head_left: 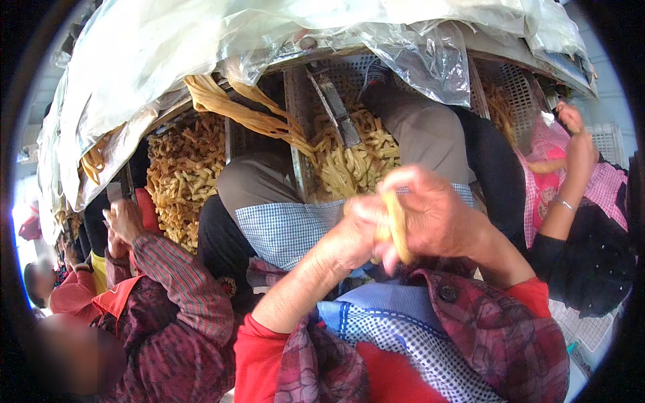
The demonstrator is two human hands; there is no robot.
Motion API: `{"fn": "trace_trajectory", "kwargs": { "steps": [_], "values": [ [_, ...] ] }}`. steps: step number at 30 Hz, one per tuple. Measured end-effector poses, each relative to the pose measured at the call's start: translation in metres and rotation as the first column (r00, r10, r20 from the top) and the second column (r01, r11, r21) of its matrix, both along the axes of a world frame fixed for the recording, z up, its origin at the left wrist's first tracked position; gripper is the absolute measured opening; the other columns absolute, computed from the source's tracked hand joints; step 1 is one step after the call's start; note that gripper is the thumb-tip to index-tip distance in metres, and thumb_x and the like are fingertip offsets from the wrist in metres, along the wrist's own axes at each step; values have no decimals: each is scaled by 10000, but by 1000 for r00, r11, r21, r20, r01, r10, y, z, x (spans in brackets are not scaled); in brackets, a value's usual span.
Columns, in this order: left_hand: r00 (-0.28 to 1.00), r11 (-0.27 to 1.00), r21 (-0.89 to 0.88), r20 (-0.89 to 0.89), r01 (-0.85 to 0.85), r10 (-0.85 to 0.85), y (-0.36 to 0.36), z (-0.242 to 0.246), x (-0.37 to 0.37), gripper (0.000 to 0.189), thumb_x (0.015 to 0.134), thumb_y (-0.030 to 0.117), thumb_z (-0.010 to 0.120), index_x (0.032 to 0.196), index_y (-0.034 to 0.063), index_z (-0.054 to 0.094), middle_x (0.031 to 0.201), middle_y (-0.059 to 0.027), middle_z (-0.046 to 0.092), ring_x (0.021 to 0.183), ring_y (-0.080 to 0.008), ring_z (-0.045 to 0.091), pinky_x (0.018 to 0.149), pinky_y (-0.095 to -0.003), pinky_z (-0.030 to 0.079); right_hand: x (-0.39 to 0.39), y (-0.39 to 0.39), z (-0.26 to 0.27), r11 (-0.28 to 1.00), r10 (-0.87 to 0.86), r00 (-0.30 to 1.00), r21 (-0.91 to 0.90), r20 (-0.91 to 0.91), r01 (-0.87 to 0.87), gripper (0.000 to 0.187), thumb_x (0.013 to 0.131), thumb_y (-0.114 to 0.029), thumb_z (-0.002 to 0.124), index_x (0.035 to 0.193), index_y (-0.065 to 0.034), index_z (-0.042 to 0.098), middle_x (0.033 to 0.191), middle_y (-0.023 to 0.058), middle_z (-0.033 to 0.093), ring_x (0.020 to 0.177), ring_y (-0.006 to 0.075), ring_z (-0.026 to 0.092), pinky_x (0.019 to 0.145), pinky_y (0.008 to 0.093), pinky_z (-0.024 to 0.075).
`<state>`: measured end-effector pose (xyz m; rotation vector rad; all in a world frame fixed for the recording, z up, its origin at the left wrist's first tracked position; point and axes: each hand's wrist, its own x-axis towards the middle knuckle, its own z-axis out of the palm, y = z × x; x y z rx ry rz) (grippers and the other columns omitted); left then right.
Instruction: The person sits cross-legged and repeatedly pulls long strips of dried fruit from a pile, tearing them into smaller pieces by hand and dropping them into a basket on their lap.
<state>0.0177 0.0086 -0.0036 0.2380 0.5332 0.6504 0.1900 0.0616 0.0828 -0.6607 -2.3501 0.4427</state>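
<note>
Above my lap, my left hand (365, 219) and my right hand (436, 216) meet around a yellow pliable strip (395, 226), which looks like bean-curd skin. The strip makes a loop between the fingers, which are partly blurred. Beyond the hands, between my knees, lies a heap of pale yellow knotted pieces (360, 169) in a perforated plastic basket (347, 70). A flat metal bar (335, 108) slants down onto this heap. Long tan strips (242, 108) hang from the table edge towards the same heap.
Plastic sheeting (166, 40) covers the table and droops over its edge. Another knotted heap (186, 176) lies left of my knee. A co-worker's striped sleeve (184, 287) is close on the left; another co-worker's forearm (574, 176) is on the right. My checked apron (297, 231) covers my lap.
</note>
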Motion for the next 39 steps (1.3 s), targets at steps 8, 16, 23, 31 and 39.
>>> {"fn": "trace_trajectory", "kwargs": {
  "steps": [8,16,23,31,39],
  "values": [
    [192,210,691,-456,692,869,35,50,-10,209,835,195,659,894,0,614,598,-105,529,548,-273,590,483,-348,446,-12,4,-33,949,-262,962,-161,80,271,228,793,-197,680,926,-41,581,765,93,601,666,278,605,605,383,501],
    [479,740,660,-696,133,535,-5,27,-26,561,1014,424,422,611,40,492,553,-11,445,536,-100,412,495,-270,338,4,20,-14,240,-728,477,-835,-492,-495,186,982,-254,517,1024,-73,515,773,-23,491,571,26,399,471,183,342],
    [567,663,641,-733,387,377,18,42,-25,345,992,293,520,820,7,608,674,-49,570,641,-110,510,592,-282,441,5,14,-16,238,-605,558,-797,-568,-555,285,1026,-295,412,844,-84,472,725,46,488,466,34,305,408,188,340],
    [388,731,605,-785,316,483,68,14,-47,245,983,233,546,945,16,652,803,12,597,769,-64,519,693,-226,438,-19,69,-56,427,-571,607,-832,-553,-355,244,1021,-227,437,974,-43,589,826,53,591,557,47,441,505,203,407],
    [500,969,232,-831,-87,244,96,-6,-23,285,993,329,472,907,92,604,623,42,426,522,-91,380,448,-256,289,-34,118,-90,684,-609,788,-442,91,580,238,935,-225,589,996,-19,691,823,115,698,745,233,666,696,334,520]
  ]
}}
